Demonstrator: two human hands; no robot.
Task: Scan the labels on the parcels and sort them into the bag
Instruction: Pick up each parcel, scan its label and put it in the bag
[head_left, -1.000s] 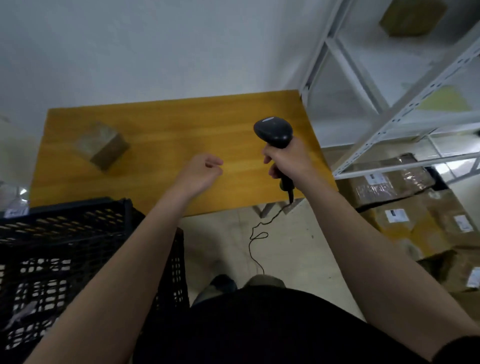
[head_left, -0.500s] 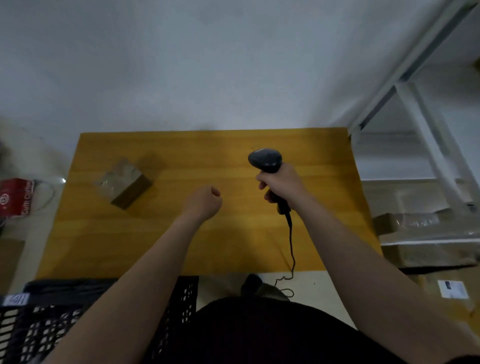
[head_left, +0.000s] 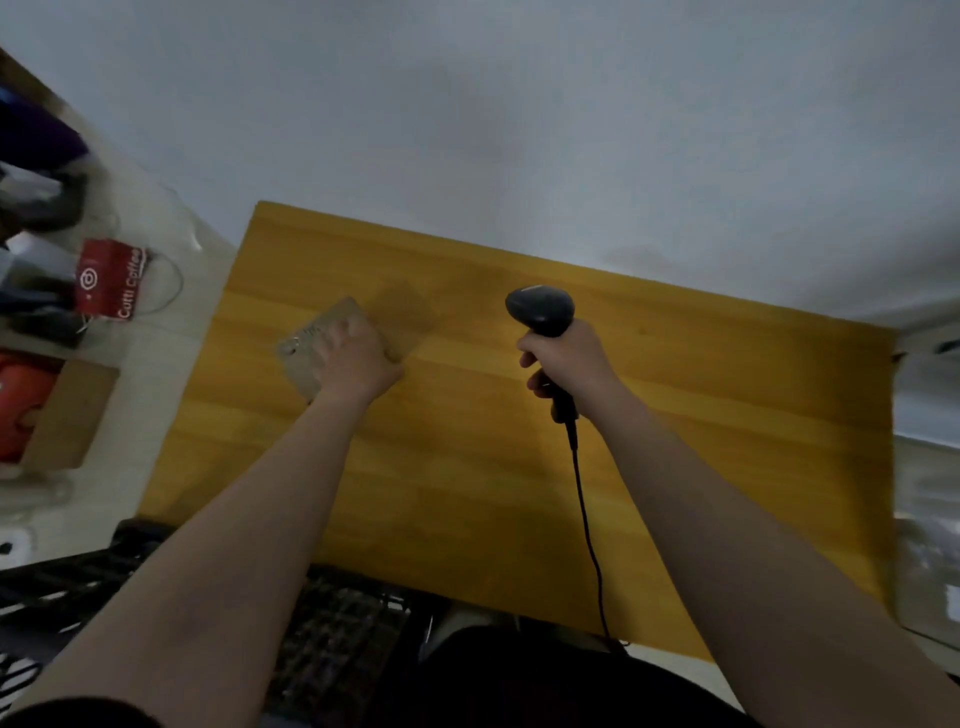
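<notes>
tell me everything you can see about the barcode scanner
The barcode scanner is a dark grey, handheld, pistol-shaped unit of plastic with a rounded head. It is held over the wooden table, head end away from the person, its handle gripped by the right hand. A thin black cable runs from the handle's base down over the table's near edge.

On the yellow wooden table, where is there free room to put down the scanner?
The widest bare patch of the yellow wooden table lies right of the black handheld scanner and its cable, up to the right edge. A smaller one lies between the forearms. The left part is crowded: the left hand covers the small brown cardboard parcel.
</notes>
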